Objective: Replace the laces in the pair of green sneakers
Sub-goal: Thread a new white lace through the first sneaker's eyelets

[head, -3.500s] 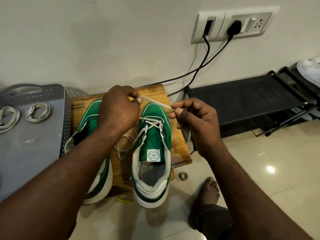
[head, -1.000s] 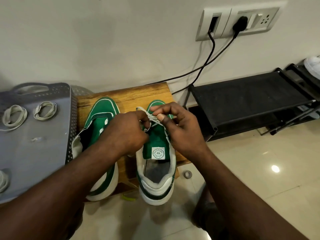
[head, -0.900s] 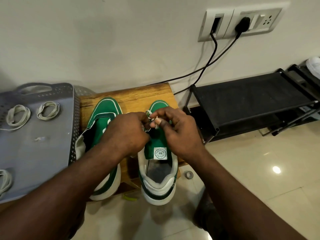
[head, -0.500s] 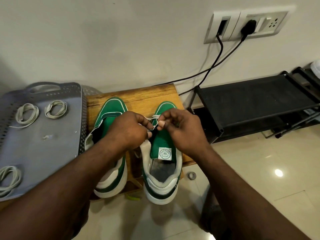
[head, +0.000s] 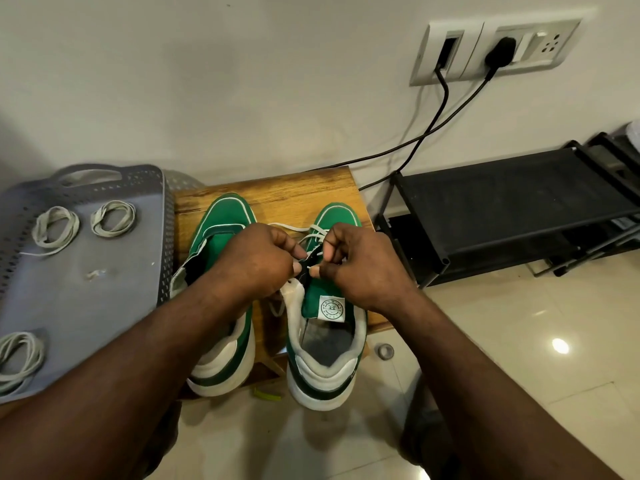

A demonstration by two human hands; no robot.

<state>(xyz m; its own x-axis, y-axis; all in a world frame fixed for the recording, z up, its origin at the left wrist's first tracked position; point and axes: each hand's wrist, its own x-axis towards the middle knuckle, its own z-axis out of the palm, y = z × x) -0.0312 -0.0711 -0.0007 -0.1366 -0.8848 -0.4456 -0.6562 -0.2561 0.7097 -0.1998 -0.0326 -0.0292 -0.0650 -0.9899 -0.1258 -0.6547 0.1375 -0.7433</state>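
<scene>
The left grip [head: 263,261] and right grip [head: 360,268] each pinched the white lace [head: 313,231] on the green sneaker [head: 325,341], on the desk [head: 277,194] mid-frame. A loose pinch could let the lace slip back out of its hole. Earlier the lace was stretched wide; the grips had since come together.

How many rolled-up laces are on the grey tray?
3: one coiled lace at the tray's far left, another beside it, a third nearest. The arm may hide more.
</scene>
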